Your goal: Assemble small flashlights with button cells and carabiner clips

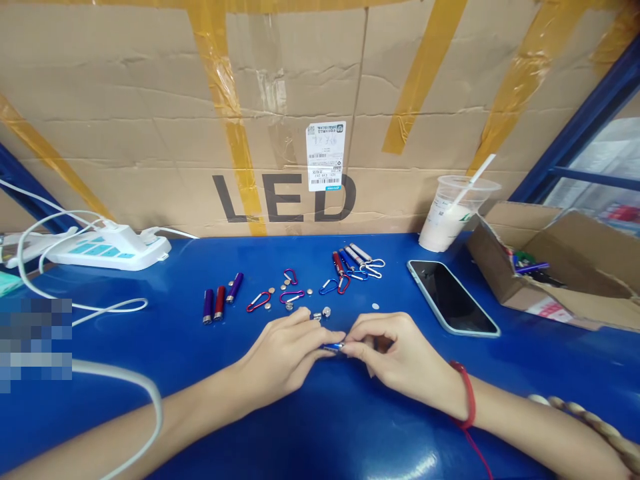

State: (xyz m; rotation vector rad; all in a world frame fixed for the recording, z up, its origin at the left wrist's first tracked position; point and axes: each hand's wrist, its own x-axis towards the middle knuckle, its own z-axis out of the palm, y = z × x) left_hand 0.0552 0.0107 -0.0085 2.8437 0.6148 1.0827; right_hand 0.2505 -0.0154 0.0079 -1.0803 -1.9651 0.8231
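One shiny blue cylinder (331, 347), long axis left-to-right, pinched between closed fingertips of our left hand (290, 348) and right hand (403, 350); beyond our left fingers, three glossy purple-or-red tubes (219, 303).

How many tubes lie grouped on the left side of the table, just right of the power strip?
3: a purple tube at the left, a red tube beside it, and a second purple tube at the right, slightly farther back. None there looks hidden.

Taped cardbd (150, 153) bhnd blue tbl (310, 440)
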